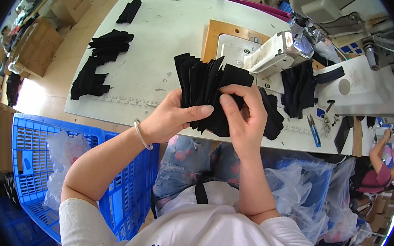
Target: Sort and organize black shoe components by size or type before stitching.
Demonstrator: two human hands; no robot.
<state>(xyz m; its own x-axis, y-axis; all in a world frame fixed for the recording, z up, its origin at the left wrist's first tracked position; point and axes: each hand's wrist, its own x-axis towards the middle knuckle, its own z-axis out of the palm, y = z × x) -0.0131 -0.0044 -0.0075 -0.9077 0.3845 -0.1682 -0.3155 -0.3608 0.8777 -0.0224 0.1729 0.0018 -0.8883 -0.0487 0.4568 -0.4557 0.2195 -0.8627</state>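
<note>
Crates come first on my left: a blue slatted plastic crate [35, 155] sits below the table edge with clear plastic bags in it, and above it small heaps of black fabric strips [100, 63] lie on the white worktable [167, 31]. My left hand [172, 116], a silver bangle [142, 134] at its wrist, grips the fanned stack of black fabric pieces [209, 89] from below, thumb laid across the front. My right hand [244, 115] pinches the top right pieces between thumb and curled fingers. The stack hovers over the near table edge, in front of the white sewing machine [283, 51]. To do this well, I judge the left thumb should clamp the lower ends firmly while the right peels one piece at a time, so the fan does not slide apart. Further right hang more black fabric pieces [298, 87], with blue thread snips [313, 131] beside them. Open room lies mostly on the bare tabletop to the left of the stack; the right is crowded by the machine.
</note>
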